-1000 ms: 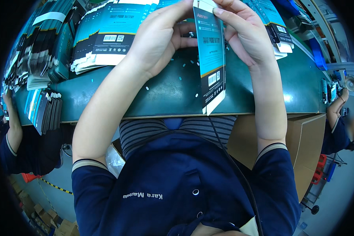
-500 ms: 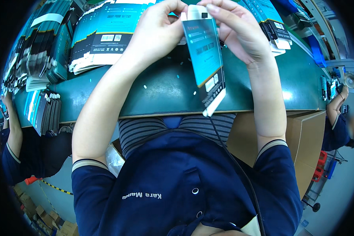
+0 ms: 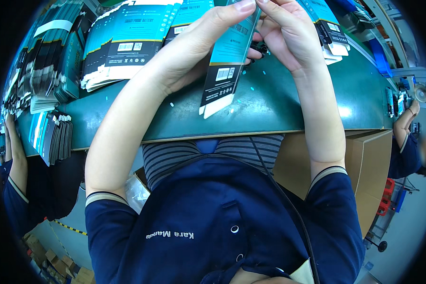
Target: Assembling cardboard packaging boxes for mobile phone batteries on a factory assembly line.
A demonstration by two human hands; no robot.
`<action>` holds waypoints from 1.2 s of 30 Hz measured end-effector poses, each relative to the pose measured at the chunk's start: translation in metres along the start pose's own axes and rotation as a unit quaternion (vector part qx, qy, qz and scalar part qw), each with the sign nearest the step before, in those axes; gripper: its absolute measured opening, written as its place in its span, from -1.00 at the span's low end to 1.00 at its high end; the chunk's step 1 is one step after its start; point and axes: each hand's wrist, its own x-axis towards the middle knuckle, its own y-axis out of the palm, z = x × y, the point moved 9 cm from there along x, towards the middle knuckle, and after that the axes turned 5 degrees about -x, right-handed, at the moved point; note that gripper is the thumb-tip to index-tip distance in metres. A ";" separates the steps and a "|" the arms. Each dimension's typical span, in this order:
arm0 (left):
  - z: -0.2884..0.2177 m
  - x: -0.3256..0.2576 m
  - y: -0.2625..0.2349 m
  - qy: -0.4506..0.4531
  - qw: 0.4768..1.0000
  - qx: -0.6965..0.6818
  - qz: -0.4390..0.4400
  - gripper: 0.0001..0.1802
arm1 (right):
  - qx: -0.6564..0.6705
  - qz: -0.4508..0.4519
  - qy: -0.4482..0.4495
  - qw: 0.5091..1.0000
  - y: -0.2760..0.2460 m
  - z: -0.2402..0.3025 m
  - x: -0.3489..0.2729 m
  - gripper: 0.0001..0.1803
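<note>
Head view: left hand [image 3: 194, 45] grips a teal-and-black box [image 3: 228, 59], thumb in front, fingers behind, tilted above the green tabletop [image 3: 279, 111], right hand [image 3: 291, 35] at its top edge, grip cut off so can't tell, flattened cartons [image 3: 132, 40] fanned out left.

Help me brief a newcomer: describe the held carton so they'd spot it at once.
Start at the green table: above it are the left hand and right hand. Between them is a teal and black carton, white flaps at its near end. Unlike similar stacked cartons, this one is held up.
</note>
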 end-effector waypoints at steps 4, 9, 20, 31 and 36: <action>-0.023 0.000 0.001 0.121 0.992 0.004 0.042 -0.11 | -0.032 0.050 -0.215 0.975 -0.018 0.012 0.012 -0.82; -0.038 -0.008 -0.007 0.128 0.915 -0.366 0.112 -0.02 | -0.216 0.097 -0.027 0.971 -0.023 -0.026 0.019 -0.76; -0.039 -0.004 -0.042 0.207 0.959 -0.061 -0.182 -0.40 | -0.295 0.203 -0.027 0.933 -0.002 -0.040 0.006 -0.56; -0.037 -0.013 -0.038 0.344 0.911 0.028 -0.224 -0.61 | -0.035 0.013 -0.192 0.981 0.000 -0.012 0.006 -0.75; -0.038 -0.013 -0.031 0.337 0.917 0.055 -0.204 -0.80 | -0.043 -0.013 -0.192 0.980 -0.009 -0.021 0.009 -0.82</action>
